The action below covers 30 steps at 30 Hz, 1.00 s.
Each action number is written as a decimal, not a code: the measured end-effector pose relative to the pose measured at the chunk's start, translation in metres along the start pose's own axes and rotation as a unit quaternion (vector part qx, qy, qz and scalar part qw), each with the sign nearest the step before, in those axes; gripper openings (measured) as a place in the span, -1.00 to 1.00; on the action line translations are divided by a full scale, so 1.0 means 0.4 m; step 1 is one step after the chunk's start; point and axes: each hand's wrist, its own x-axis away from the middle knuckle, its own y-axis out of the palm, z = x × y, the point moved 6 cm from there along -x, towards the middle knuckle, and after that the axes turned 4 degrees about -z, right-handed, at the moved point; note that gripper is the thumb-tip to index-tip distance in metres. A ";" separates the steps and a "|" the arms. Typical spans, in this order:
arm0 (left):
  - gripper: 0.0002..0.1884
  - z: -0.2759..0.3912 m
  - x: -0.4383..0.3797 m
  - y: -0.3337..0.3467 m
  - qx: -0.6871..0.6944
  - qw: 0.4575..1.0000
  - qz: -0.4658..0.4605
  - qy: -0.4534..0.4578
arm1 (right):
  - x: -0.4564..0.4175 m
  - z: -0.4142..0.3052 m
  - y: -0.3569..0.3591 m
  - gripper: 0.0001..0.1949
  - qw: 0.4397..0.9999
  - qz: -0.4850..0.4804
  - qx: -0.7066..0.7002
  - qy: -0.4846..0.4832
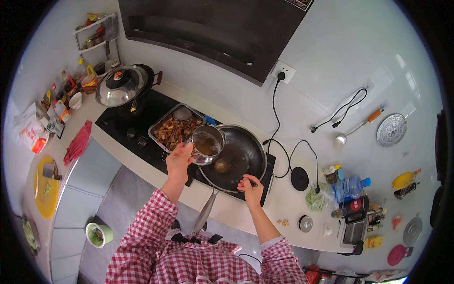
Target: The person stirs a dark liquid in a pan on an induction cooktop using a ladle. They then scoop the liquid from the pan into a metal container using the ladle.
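Note:
My left hand (178, 159) grips a small stainless-steel pot (206, 141) by its side, with brownish, frothy liquid in it. The pot is above the left rim of a dark frying pan (248, 151). A thin layer of liquid lies in the pan. My right hand (252, 188) is closed on the dark handle of a utensil at the pan's near right rim; a round ladle bowl (221, 166) rests low in the pan, apparently part of it. Left of the pot, a metal tray (152, 133) holds browned food pieces, with a mesh strainer (182, 114) on top.
A lidded wok (122, 85) stands at the cooktop's back left. The pan's long handle (205, 211) points toward me over the counter edge. Bottles, a white bowl (75, 100) and a red cloth (78, 142) lie left. A power cord, bagged greens (316, 198) and a small lid (305, 223) are right.

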 end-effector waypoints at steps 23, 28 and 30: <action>-0.52 -0.003 0.004 0.006 -0.001 1.000 -0.003 -0.011 | 0.000 -0.192 -0.086 -0.77 0.995 0.019 -0.067 0.077; -0.72 -0.002 0.004 0.013 0.020 1.000 -0.004 -0.013 | -0.009 -0.243 -0.125 -0.77 0.997 0.017 -0.045 0.060; -0.71 0.005 0.010 0.021 0.022 1.000 -0.011 -0.009 | -0.017 -0.272 -0.135 -0.77 0.998 0.009 -0.042 0.047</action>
